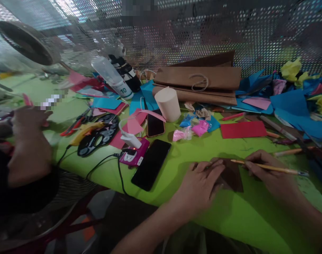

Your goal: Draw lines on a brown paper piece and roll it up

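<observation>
My left hand (203, 180) rests over the left part of a small piece of dark brown paper (235, 178), its fingers stretched out and pressing it to the green tabletop. Between the thumb and fingers of my right hand (269, 176) is a yellowish wooden pencil (279, 169). The pencil slants across the hand, and its tip points left, close to the paper's upper right edge. Part of the brown paper is hidden under my left hand. Just beyond both hands lies a red paper strip (242, 129).
A black phone (151, 165) and a pink power strip (134, 151) with cables lie left of my hands. Behind stand a cream paper roll (168, 104), folded brown sheets (198, 77) and a bottle (111, 77). A hot glue gun (86, 132) lies near another person's arm (30, 141).
</observation>
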The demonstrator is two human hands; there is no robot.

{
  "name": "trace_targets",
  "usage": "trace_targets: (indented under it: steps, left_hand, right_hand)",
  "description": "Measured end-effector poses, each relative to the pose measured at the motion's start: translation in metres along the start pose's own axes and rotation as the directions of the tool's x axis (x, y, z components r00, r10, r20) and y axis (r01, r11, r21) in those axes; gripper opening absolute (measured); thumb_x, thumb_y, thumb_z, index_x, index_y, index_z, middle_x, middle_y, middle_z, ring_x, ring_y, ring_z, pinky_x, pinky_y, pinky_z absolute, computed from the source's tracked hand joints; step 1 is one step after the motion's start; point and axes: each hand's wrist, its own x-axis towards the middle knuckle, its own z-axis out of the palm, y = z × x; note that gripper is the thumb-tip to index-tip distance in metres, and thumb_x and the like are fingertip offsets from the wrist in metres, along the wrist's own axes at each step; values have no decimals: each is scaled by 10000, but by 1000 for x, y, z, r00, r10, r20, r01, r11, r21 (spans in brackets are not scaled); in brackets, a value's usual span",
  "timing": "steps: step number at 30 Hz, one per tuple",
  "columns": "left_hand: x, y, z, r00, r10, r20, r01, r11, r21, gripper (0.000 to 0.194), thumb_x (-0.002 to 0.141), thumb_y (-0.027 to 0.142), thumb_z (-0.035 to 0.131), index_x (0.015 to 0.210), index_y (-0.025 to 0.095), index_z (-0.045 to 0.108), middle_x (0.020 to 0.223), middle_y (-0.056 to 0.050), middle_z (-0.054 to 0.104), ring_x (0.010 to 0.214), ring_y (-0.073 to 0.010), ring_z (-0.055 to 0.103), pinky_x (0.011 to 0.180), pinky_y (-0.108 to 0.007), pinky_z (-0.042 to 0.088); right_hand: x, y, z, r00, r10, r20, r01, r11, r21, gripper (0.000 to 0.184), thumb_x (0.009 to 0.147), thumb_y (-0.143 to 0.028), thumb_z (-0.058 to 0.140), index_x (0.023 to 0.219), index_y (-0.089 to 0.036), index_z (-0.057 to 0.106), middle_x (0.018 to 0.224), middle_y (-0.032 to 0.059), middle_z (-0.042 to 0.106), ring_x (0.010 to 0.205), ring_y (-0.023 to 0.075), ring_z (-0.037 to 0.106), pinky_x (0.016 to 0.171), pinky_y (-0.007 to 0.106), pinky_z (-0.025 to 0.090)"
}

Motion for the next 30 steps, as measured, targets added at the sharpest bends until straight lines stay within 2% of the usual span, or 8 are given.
trace_targets:
  steps: [3, 5, 13, 19, 23, 26, 30]
  left_hand:
    - [2, -4, 2, 1000, -10, 27, 10, 1000, -5, 476, 1019, 139, 440, 1475, 260, 500, 1639, 31, 447, 1339, -250, 515, 1028, -461, 425]
    - [2, -6, 4, 999, -4, 38, 4, 1000, -4, 507, 994, 92, 441, 1461, 272, 523, 1640, 46, 442, 1315, -253, 528, 1016, -458, 432]
    - [2, -7, 5, 1000, -10, 14, 10, 1000, -5, 459, 1028, 130, 428, 1446, 279, 546, 1643, 49, 440, 1327, -266, 501, 1029, -461, 436]
    - [0, -6, 2, 1000, -15, -2, 15, 1000, 26, 434, 1050, 177, 424, 1446, 302, 548, 1653, 39, 426, 1381, -270, 461, 1018, -472, 442]
    - [0, -5, 1, 1000, -26, -12, 26, 999, 38, 421, 1053, 181, 425, 1430, 307, 561, 1670, 41, 395, 1420, -264, 437, 1051, -481, 433]
    - [0, -5, 1, 1000, -30, -1, 30, 999, 40, 431, 1042, 172, 440, 1435, 302, 557, 1673, 34, 391, 1429, -272, 432, 1058, -494, 433]
    - [0, -6, 3, 999, -32, 20, 31, 998, 52, 473, 1012, 127, 456, 1444, 293, 554, 1679, 22, 379, 1422, -296, 435, 1051, -513, 435]
  right_hand:
    - [-1, 3, -3, 999, 10, 43, -9, 1000, -12, 264, 923, -488, 630, 816, -248, 647, 671, 5, 630, 613, 183, 567, 548, 305, 414]
    - [-4, 3, -5, 995, 24, 92, -23, 1000, -13, 270, 926, -493, 630, 813, -248, 646, 663, 3, 612, 603, 179, 548, 533, 300, 393]
    - [-21, -16, -5, 976, 81, 204, -112, 983, 147, 284, 913, -473, 650, 742, -246, 639, 642, -7, 554, 592, 154, 448, 543, 302, 308]
    - [-26, -13, -5, 944, 48, 327, -115, 975, 190, 302, 912, -484, 660, 739, -238, 644, 656, -5, 576, 599, 143, 448, 530, 286, 294]
    - [-27, -13, -5, 936, 52, 349, -131, 969, 208, 316, 911, -491, 671, 734, -231, 641, 666, -3, 586, 604, 140, 462, 526, 278, 303]
    - [-24, -12, -7, 951, 52, 304, -116, 973, 198, 314, 915, -508, 671, 755, -239, 647, 659, -4, 582, 597, 145, 473, 523, 281, 321]
    - [-11, -10, -7, 996, 57, 71, -66, 989, 131, 275, 909, -523, 674, 825, -261, 667, 658, 4, 607, 610, 168, 526, 530, 292, 372]
